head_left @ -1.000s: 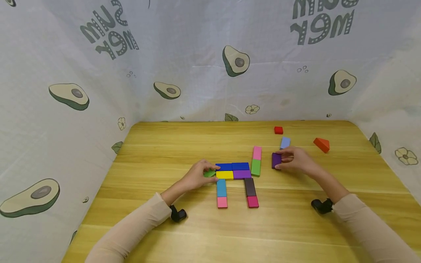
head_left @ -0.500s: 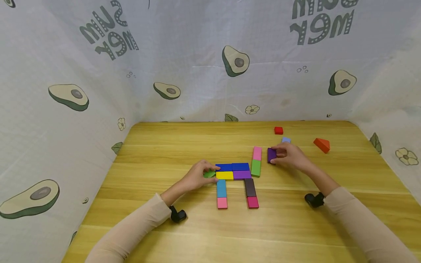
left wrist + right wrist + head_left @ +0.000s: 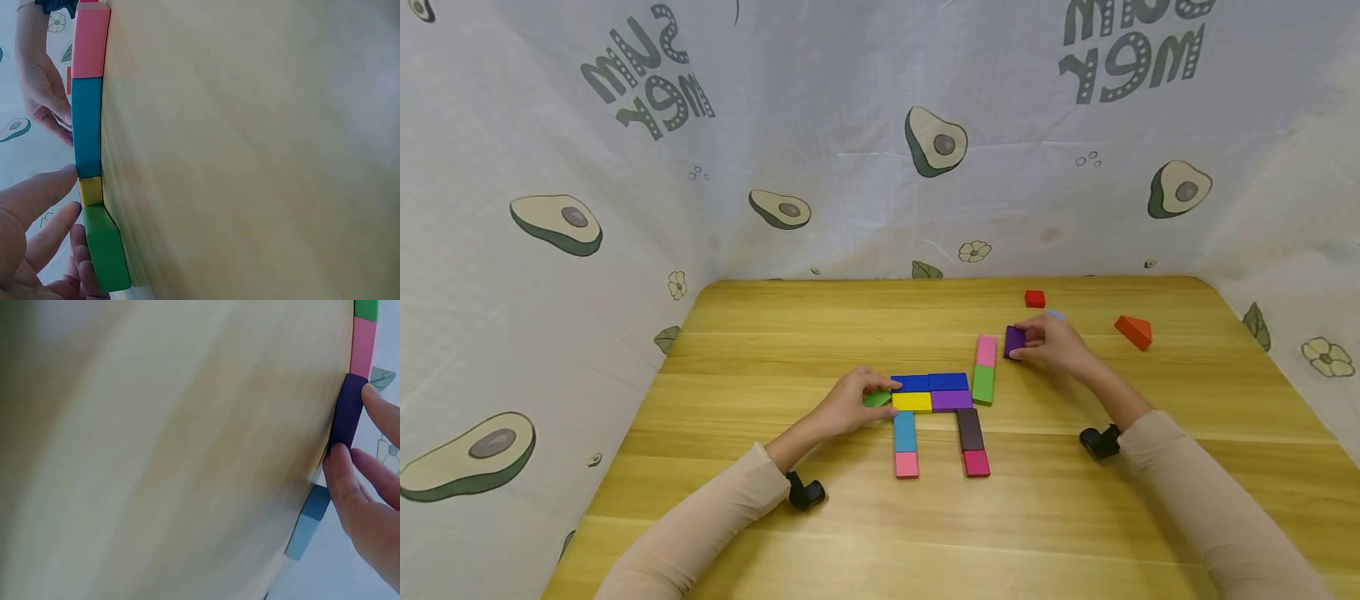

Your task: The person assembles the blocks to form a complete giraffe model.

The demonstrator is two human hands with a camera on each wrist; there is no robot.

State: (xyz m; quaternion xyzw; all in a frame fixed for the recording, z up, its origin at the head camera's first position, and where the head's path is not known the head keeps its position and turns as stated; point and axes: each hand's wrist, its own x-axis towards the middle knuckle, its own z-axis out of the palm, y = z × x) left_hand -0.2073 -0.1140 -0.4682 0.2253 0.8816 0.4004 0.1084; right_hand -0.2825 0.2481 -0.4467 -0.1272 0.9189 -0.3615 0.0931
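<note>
Dark-purple block [image 3: 1014,342] has shifted away and leftward. Near: left hand [image 3: 847,402], thumb and fingers apart, touching blue block [image 3: 913,383] and yellow block [image 3: 913,403]; green block [image 3: 877,399] beside, perhaps touched too. Farther: right hand [image 3: 1051,343] clamped on the dark-purple block, just right of pink block [image 3: 986,351]. Beyond: pale-blue block [image 3: 1056,315], red block [image 3: 1035,299].

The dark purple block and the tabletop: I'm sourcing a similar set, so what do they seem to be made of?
Dark purple block: probably painted wood, smooth and fairly matte, judging by its even color and crisp edges; plastic can't be ruled out.
Tabletop: wood or wood-look laminate, given the streaky grain; a soft pale sheen suggests a satin finish.
</note>
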